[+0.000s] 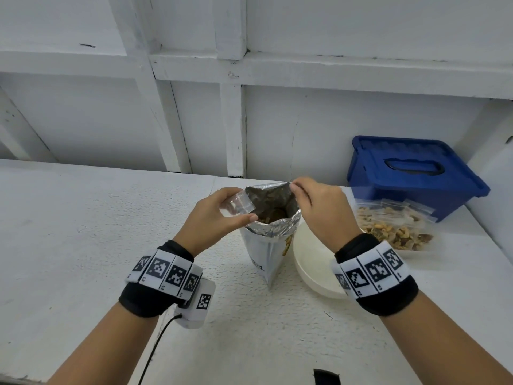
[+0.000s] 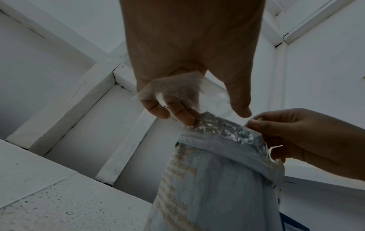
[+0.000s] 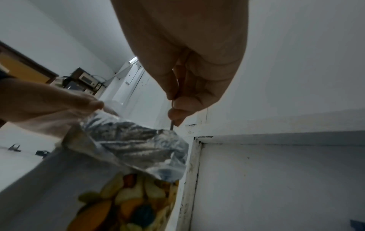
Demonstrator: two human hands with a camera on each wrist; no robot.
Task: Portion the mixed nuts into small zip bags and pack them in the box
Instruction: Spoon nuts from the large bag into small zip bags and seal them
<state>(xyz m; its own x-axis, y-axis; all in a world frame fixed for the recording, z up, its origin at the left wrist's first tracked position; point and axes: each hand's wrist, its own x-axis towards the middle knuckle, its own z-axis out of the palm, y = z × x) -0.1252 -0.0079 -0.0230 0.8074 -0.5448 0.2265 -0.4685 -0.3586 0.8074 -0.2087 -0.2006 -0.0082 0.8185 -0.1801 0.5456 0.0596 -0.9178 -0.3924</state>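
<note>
The print on the foil nut pouch (image 1: 268, 237) is too blurred for me to read. The pouch stands open on the counter (image 1: 97, 232). My right hand (image 1: 319, 209) pinches its far rim. My left hand (image 1: 216, 215) holds an empty small zip bag (image 1: 240, 205) at its near-left rim. Right of the pouch sit a white bowl (image 1: 311, 259), filled zip bags (image 1: 394, 226) and, beyond them, the lidded blue box (image 1: 413, 173).
</note>
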